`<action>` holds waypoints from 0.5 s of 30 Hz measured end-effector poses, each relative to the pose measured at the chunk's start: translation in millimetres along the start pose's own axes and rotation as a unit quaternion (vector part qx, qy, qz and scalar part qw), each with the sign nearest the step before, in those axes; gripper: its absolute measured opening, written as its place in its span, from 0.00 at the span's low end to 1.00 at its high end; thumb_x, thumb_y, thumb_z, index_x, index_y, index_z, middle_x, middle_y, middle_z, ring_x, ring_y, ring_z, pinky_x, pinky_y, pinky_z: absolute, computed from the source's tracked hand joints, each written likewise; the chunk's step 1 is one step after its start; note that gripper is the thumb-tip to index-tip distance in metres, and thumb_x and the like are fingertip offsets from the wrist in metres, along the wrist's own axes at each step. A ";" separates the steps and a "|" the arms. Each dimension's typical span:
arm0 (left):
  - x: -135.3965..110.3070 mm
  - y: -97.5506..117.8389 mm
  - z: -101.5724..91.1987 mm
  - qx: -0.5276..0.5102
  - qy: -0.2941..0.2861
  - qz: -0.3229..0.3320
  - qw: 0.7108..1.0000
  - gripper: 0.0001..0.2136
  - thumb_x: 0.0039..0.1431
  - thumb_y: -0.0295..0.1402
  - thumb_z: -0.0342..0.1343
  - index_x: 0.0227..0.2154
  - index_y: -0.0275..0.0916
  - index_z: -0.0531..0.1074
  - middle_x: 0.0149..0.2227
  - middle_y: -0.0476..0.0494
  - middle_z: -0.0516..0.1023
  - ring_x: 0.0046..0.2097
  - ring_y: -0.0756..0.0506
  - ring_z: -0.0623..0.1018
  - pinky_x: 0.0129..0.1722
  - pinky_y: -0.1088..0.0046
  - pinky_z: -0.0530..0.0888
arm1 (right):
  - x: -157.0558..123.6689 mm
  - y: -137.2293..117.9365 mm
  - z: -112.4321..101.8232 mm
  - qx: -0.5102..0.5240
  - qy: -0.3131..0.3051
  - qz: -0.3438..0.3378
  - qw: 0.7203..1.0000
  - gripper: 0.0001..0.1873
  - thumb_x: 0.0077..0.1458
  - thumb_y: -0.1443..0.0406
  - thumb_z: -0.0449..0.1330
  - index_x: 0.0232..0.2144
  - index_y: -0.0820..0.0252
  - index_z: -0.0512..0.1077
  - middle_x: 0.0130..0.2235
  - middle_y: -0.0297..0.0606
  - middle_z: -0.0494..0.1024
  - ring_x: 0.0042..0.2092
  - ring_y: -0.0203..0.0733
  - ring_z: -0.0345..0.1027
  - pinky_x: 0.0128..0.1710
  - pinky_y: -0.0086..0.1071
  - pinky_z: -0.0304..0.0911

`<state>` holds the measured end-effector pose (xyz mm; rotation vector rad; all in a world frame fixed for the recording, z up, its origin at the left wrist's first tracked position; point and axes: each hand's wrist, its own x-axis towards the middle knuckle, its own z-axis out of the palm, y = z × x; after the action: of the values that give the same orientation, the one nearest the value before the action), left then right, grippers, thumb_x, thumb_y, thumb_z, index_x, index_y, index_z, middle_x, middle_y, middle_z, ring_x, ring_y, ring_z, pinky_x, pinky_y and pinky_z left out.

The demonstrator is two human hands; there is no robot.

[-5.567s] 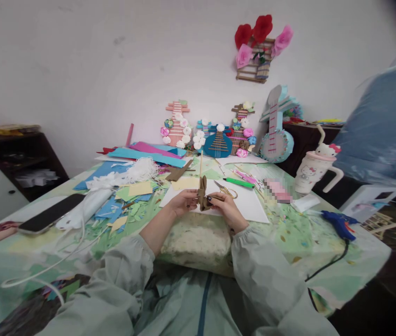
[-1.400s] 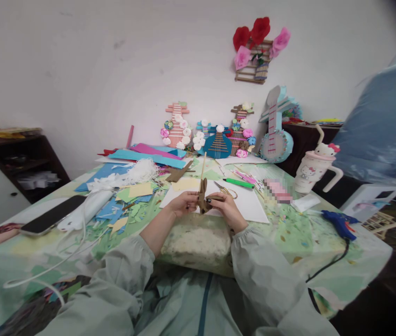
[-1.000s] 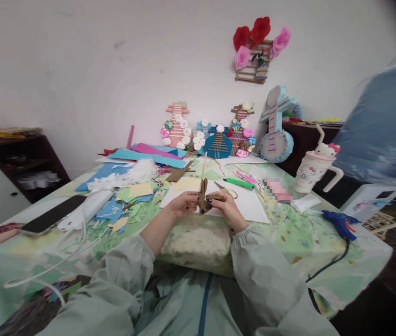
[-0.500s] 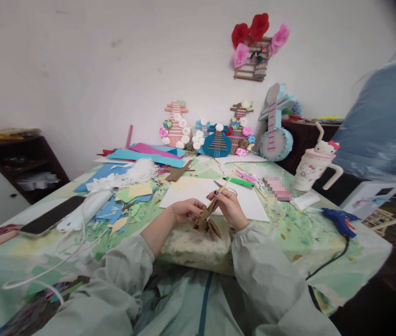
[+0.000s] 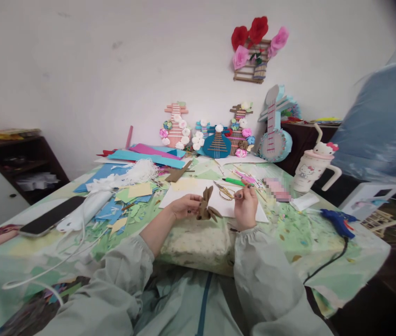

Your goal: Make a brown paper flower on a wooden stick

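Right hand (image 5: pixel 246 207) is shifted right since the last frame, off the brown folded paper piece (image 5: pixel 204 211) and next to the scissors (image 5: pixel 225 192). Piece is clamped in the fingers of the left hand (image 5: pixel 184 206), the nearer one, held above the worktop (image 5: pixel 285 242). No single long axis: one petal is pointed up, another rightward. Piece is seen just right of left fingers, left of right ones. Right fingers are curled; grip can't be told.

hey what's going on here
Over a green-patterned table cover, someone's bare left hand holds a brown, papery piece with pointed petals. The right hand, fingers curled, is apart from it, beside gold-handled metal scissors lying on a white sheet; whether it holds anything is unclear.
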<state>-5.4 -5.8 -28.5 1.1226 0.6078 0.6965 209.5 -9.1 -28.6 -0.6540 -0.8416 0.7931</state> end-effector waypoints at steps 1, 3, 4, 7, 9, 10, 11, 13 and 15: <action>0.6 0.7 -0.6 -0.020 0.031 0.024 0.999 0.13 0.40 0.27 0.65 0.32 0.31 0.73 0.26 0.45 0.74 0.22 0.55 0.67 0.21 0.80 0.58 | -1.5 0.5 1.2 -0.019 -0.007 -0.005 1.000 0.14 0.48 0.54 0.58 0.35 0.54 0.71 0.23 0.28 0.66 0.25 0.31 0.58 0.29 0.29 0.57; 0.9 2.7 -1.1 -0.057 0.076 0.060 0.994 0.14 0.41 0.28 0.65 0.33 0.33 0.73 0.27 0.44 0.75 0.24 0.52 0.71 0.22 0.79 0.60 | -7.0 0.5 6.7 -0.056 -0.067 0.011 0.996 0.13 0.46 0.56 0.61 0.33 0.56 0.72 0.29 0.33 0.73 0.30 0.34 0.64 0.33 0.31 0.60; 0.6 3.7 -1.0 -0.071 0.085 0.069 0.991 0.14 0.41 0.29 0.64 0.34 0.33 0.73 0.28 0.43 0.76 0.26 0.51 0.72 0.23 0.78 0.61 | -10.4 -0.2 10.3 -0.079 -0.120 0.026 0.989 0.14 0.45 0.56 0.61 0.34 0.56 0.72 0.34 0.35 0.75 0.34 0.36 0.67 0.36 0.32 0.61; -0.2 6.3 -0.2 -0.105 0.081 0.083 0.988 0.15 0.42 0.30 0.63 0.36 0.33 0.73 0.31 0.41 0.77 0.29 0.47 0.75 0.26 0.75 0.65 | -19.5 -2.9 19.3 -0.131 -0.251 0.084 0.955 0.16 0.43 0.56 0.64 0.35 0.56 0.72 0.40 0.38 0.76 0.41 0.42 0.69 0.42 0.36 0.63; -0.1 6.8 0.2 -0.126 0.079 0.088 0.985 0.15 0.41 0.29 0.62 0.37 0.34 0.73 0.31 0.42 0.77 0.29 0.48 0.74 0.26 0.74 0.66 | -22.6 -3.4 21.6 -0.138 -0.295 0.111 0.939 0.18 0.40 0.58 0.66 0.35 0.56 0.72 0.39 0.38 0.77 0.42 0.43 0.70 0.43 0.37 0.64; 0.2 6.7 0.2 -0.135 0.080 0.092 0.983 0.15 0.42 0.28 0.61 0.37 0.34 0.72 0.31 0.43 0.76 0.29 0.48 0.74 0.26 0.75 0.66 | -23.1 -2.9 21.6 -0.138 -0.306 0.117 0.935 0.19 0.39 0.59 0.67 0.36 0.56 0.72 0.39 0.37 0.77 0.42 0.43 0.70 0.43 0.37 0.64; 0.6 6.5 0.0 -0.142 0.080 0.095 0.982 0.15 0.42 0.27 0.61 0.37 0.34 0.72 0.31 0.43 0.76 0.29 0.49 0.74 0.27 0.75 0.66 | -23.0 -2.0 20.9 -0.135 -0.309 0.120 0.934 0.19 0.38 0.59 0.67 0.36 0.56 0.72 0.38 0.37 0.77 0.41 0.43 0.71 0.41 0.37 0.65; 1.5 6.0 -1.0 -0.152 0.070 0.096 0.981 0.14 0.42 0.25 0.59 0.36 0.34 0.72 0.33 0.42 0.76 0.31 0.47 0.74 0.29 0.74 0.67 | -21.6 0.1 18.8 -0.131 -0.297 0.111 0.939 0.18 0.40 0.59 0.66 0.36 0.57 0.72 0.36 0.36 0.78 0.37 0.41 0.71 0.38 0.36 0.66; 2.2 5.9 -2.5 -0.164 0.051 0.086 0.981 0.14 0.40 0.25 0.57 0.35 0.33 0.72 0.34 0.39 0.76 0.34 0.45 0.75 0.33 0.71 0.68 | -20.0 1.6 16.8 -0.125 -0.273 0.099 0.949 0.16 0.41 0.59 0.65 0.36 0.57 0.72 0.35 0.37 0.78 0.35 0.40 0.71 0.37 0.36 0.66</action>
<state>-7.0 -1.1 -23.9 0.8415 0.4640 0.9708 186.4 -21.4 -29.1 -0.7623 -1.4139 1.0848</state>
